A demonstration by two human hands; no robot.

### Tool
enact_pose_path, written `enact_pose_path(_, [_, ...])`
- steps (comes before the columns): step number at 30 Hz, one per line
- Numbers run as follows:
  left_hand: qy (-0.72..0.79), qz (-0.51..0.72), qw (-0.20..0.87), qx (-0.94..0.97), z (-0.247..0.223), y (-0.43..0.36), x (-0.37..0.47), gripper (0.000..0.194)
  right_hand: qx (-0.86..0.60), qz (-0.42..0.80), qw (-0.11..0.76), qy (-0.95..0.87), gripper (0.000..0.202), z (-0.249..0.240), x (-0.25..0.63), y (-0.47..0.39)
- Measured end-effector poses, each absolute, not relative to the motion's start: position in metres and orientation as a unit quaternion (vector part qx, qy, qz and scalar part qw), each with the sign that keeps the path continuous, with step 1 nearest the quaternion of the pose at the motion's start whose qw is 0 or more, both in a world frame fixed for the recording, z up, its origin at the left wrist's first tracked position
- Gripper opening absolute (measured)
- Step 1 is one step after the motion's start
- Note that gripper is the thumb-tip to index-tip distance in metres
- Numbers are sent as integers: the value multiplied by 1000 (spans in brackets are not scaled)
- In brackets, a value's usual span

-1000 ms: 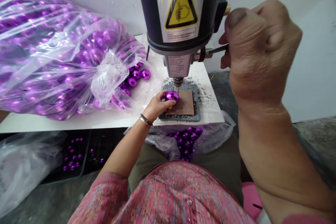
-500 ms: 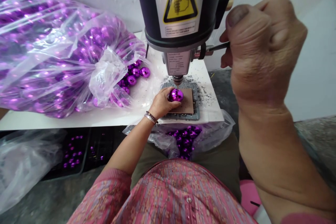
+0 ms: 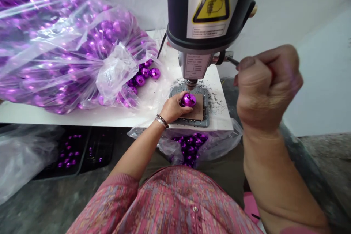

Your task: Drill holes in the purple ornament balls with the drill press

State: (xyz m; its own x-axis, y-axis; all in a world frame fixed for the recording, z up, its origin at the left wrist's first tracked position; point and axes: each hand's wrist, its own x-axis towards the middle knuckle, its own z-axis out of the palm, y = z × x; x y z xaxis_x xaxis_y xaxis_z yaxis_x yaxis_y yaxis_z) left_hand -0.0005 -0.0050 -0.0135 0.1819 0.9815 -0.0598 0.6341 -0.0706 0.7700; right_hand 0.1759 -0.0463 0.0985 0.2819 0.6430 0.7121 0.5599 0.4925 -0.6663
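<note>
My left hand (image 3: 174,108) pinches a shiny purple mirror ball (image 3: 188,99) on a brown square board (image 3: 197,109). The board lies on the grey base (image 3: 206,117) of a drill press (image 3: 179,11). Right above the ball is the thin drill bit (image 3: 189,90), its tip at or very near the ball's top; I cannot tell how deep it goes. My right hand (image 3: 265,87) is closed around the end of the press's feed lever (image 3: 233,60), whose grip the fingers hide.
A big clear plastic bag (image 3: 117,65) of purple balls fills the table's left side. Several loose balls (image 3: 145,72) lie by its mouth. Dark shavings (image 3: 215,100) surround the base. Below the table edge, an open bag (image 3: 189,148) of purple balls rests at my lap.
My right hand has come down with the lever, and the drill bit is lower over the ball. The left hand still holds the ball in place. The view has shifted slightly.
</note>
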Motion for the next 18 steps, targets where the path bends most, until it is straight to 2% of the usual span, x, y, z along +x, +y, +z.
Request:
enact_pose_path(6, [584,257,348,687,-18,-5,-1,74,-505,13,636,-583,19,81,173,-48])
enact_pose_path(18, [571,275,352,689,-19,-8,0,71,-506,-23,653,-563,24,44,170,-39])
